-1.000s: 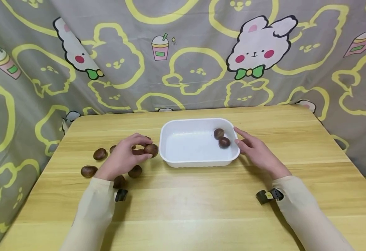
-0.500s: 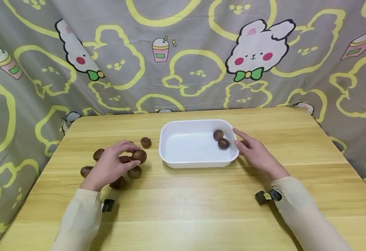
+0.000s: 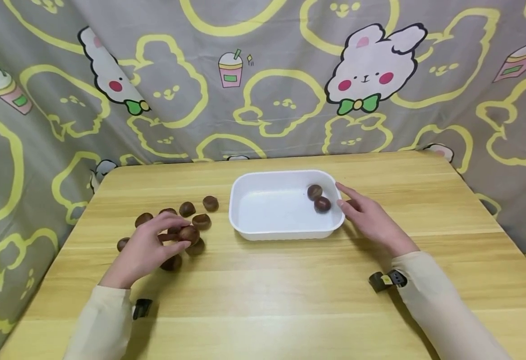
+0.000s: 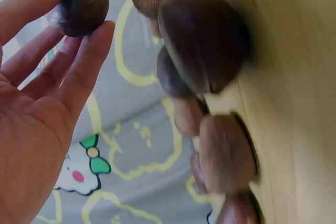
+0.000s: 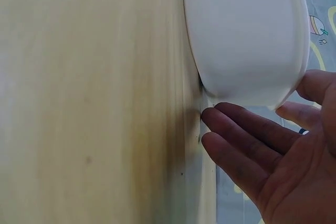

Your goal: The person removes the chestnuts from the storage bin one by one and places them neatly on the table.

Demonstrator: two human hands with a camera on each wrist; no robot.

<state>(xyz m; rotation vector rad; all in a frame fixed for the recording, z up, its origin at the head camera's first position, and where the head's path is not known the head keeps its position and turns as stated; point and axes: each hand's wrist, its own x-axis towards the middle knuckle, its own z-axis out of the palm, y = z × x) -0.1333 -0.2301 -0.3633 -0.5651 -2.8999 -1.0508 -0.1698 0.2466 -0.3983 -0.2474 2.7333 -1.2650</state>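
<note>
My left hand (image 3: 147, 247) pinches a brown chestnut (image 3: 189, 235) between thumb and fingertips. In the left wrist view that chestnut (image 4: 84, 3) is held up, apart from the others. Several loose chestnuts (image 3: 201, 221) lie around and under the hand on the left of the table, some partly hidden by it. A white plastic tray (image 3: 285, 236) stands mid-table, with two chestnuts (image 3: 322, 204) side by side at its right end. My right hand (image 3: 370, 220) rests at the tray's right end. The right wrist view shows its fingers (image 5: 247, 140) loosely extended beside the tray wall (image 5: 247, 40).
A light wooden table (image 3: 263, 300) carries everything. Behind it and along both sides hangs a grey curtain (image 3: 281, 120) with cartoon prints. Small black cameras (image 3: 142, 308) sit at the wrists of both cream sleeves (image 3: 443, 305).
My left hand has drawn back left, away from the tray, with the chestnut still pinched, uncovering chestnuts near the tray. The right hand stays at the tray's end.
</note>
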